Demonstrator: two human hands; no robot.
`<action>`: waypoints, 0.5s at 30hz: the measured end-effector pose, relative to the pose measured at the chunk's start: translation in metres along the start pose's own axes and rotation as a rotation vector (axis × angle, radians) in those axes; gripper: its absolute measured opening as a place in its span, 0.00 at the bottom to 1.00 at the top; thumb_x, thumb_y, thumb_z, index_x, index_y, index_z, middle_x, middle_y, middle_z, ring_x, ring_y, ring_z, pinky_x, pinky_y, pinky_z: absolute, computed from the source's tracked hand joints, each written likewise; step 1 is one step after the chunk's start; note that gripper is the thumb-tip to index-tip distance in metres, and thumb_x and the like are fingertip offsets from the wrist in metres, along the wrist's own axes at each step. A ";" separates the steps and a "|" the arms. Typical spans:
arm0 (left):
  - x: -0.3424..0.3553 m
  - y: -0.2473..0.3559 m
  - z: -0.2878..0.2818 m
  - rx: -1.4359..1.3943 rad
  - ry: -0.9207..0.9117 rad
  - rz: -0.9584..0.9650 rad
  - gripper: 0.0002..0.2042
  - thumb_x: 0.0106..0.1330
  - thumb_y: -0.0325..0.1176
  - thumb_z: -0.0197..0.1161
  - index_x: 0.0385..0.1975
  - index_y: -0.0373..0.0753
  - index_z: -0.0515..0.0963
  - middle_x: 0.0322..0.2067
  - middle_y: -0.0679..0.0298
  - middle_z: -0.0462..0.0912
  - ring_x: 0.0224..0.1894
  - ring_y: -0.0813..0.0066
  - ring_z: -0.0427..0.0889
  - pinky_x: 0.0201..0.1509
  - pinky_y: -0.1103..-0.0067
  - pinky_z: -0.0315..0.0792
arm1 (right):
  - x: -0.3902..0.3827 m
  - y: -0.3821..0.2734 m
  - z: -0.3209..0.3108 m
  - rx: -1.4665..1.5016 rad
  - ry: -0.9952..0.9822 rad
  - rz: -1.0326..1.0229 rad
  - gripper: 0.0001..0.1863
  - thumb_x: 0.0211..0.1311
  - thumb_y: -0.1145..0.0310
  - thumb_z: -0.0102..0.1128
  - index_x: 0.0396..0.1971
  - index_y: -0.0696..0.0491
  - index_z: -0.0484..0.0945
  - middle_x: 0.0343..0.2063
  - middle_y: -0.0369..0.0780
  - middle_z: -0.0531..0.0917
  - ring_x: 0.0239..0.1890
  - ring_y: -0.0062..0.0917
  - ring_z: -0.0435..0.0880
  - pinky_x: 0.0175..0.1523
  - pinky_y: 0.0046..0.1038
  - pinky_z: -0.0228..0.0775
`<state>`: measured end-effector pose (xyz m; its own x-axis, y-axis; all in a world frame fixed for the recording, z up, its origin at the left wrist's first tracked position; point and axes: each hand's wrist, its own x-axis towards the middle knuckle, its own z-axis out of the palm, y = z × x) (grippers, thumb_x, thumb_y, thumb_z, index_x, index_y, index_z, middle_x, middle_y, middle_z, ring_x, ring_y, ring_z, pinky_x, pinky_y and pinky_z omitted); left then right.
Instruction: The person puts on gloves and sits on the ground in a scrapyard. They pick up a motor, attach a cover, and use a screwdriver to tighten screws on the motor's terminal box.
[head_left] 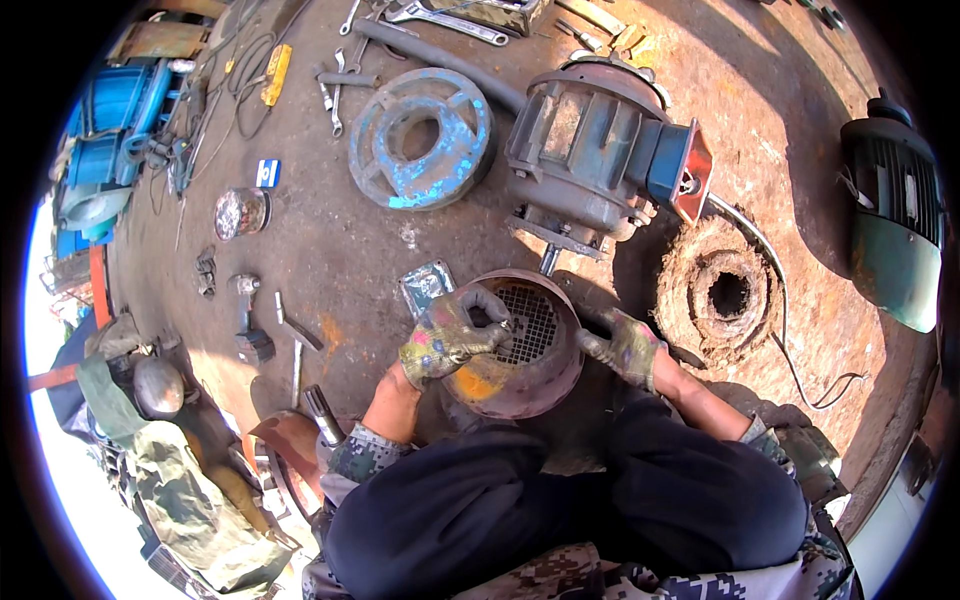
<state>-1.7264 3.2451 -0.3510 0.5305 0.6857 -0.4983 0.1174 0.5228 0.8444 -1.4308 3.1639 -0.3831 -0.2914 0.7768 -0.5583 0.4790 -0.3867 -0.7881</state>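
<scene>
Between my knees sits a round metal fan cover [535, 392], rusty and stained yellow, its mesh grille facing up. My left hand [455, 332], in a dirty patterned glove, is over the cover's left side. Its fingers are curled in toward the thumb; whether something small is pinched there I cannot make out. At the cover's right edge is my right hand [628, 348], gloved too, with thumb and fingers apart and the thumb tip close to the rim. A small greenish metal plate [427, 285] lies just beyond my left hand.
Beyond the cover lies a grey motor [575, 150], its shaft toward me. A blue flanged ring [425, 140] is left of it, a crusted ring [695, 310] to the right. Hammers [252, 320], wrenches [450, 20] and a jar [241, 213] are scattered leftward. Another motor [895, 210] stands far right.
</scene>
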 end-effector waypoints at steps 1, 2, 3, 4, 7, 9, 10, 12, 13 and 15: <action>-0.005 0.011 -0.004 -0.038 0.047 0.080 0.06 0.67 0.21 0.68 0.41 0.34 0.78 0.35 0.61 0.83 0.38 0.71 0.86 0.39 0.78 0.80 | 0.003 -0.003 -0.001 0.007 -0.021 0.010 0.34 0.73 0.45 0.59 0.69 0.54 0.72 0.63 0.52 0.80 0.67 0.46 0.77 0.71 0.40 0.68; -0.010 0.020 -0.012 -0.039 0.098 0.069 0.06 0.68 0.21 0.67 0.41 0.34 0.78 0.35 0.62 0.83 0.38 0.71 0.86 0.39 0.78 0.80 | 0.004 -0.002 0.001 -0.001 -0.005 -0.001 0.35 0.73 0.45 0.59 0.69 0.54 0.72 0.63 0.52 0.79 0.68 0.46 0.76 0.71 0.40 0.68; -0.014 0.028 -0.022 -0.044 0.145 0.061 0.06 0.68 0.21 0.67 0.41 0.34 0.78 0.35 0.62 0.83 0.39 0.72 0.86 0.40 0.77 0.80 | 0.001 0.001 0.001 -0.016 0.013 -0.008 0.35 0.73 0.45 0.59 0.69 0.55 0.72 0.64 0.52 0.79 0.68 0.46 0.76 0.71 0.40 0.68; -0.015 0.032 -0.029 -0.051 0.192 0.054 0.06 0.69 0.21 0.67 0.41 0.34 0.78 0.35 0.62 0.83 0.39 0.72 0.86 0.41 0.77 0.80 | 0.000 0.002 0.001 -0.031 0.032 -0.015 0.35 0.73 0.45 0.59 0.69 0.55 0.72 0.64 0.53 0.79 0.68 0.46 0.76 0.72 0.40 0.67; 0.001 0.037 -0.060 -0.014 0.331 0.187 0.05 0.70 0.22 0.66 0.41 0.34 0.79 0.35 0.63 0.85 0.37 0.75 0.86 0.43 0.76 0.81 | -0.001 -0.001 0.000 -0.032 0.017 0.005 0.36 0.73 0.44 0.58 0.70 0.54 0.71 0.65 0.53 0.78 0.69 0.47 0.75 0.72 0.40 0.67; 0.020 0.040 -0.075 -0.016 0.420 0.148 0.06 0.69 0.24 0.69 0.43 0.34 0.80 0.37 0.63 0.86 0.37 0.76 0.85 0.44 0.77 0.81 | -0.002 0.001 -0.001 -0.059 0.032 0.015 0.36 0.73 0.44 0.58 0.70 0.54 0.71 0.65 0.53 0.77 0.69 0.47 0.75 0.72 0.40 0.67; 0.028 0.043 -0.084 0.040 0.435 0.122 0.08 0.69 0.27 0.70 0.43 0.33 0.80 0.37 0.62 0.86 0.37 0.74 0.86 0.44 0.77 0.81 | -0.001 0.001 0.000 -0.047 0.026 0.003 0.36 0.73 0.45 0.58 0.70 0.54 0.71 0.65 0.53 0.78 0.69 0.47 0.75 0.72 0.40 0.67; 0.047 0.045 -0.105 0.151 0.461 0.071 0.11 0.69 0.31 0.71 0.44 0.32 0.81 0.38 0.59 0.85 0.38 0.71 0.87 0.44 0.75 0.82 | 0.001 -0.002 -0.001 -0.023 0.017 -0.018 0.36 0.73 0.45 0.59 0.70 0.55 0.71 0.65 0.53 0.78 0.69 0.47 0.75 0.72 0.40 0.67; 0.052 0.041 -0.110 0.248 0.482 0.057 0.11 0.69 0.31 0.71 0.44 0.32 0.81 0.37 0.59 0.86 0.38 0.72 0.87 0.44 0.76 0.82 | -0.003 -0.013 -0.004 -0.040 0.007 0.063 0.35 0.73 0.46 0.59 0.70 0.55 0.71 0.64 0.54 0.78 0.69 0.47 0.75 0.72 0.40 0.67; 0.062 0.031 -0.115 0.440 0.513 0.031 0.12 0.68 0.32 0.72 0.44 0.31 0.82 0.35 0.60 0.87 0.38 0.73 0.87 0.43 0.77 0.82 | -0.004 -0.002 -0.001 -0.027 0.031 0.023 0.35 0.73 0.47 0.59 0.70 0.55 0.71 0.64 0.54 0.78 0.69 0.47 0.75 0.72 0.40 0.67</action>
<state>-1.7860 3.3623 -0.3785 0.0861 0.9077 -0.4107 0.4968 0.3183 0.8074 -1.4297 3.1621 -0.3785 -0.2547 0.7831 -0.5674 0.5072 -0.3914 -0.7678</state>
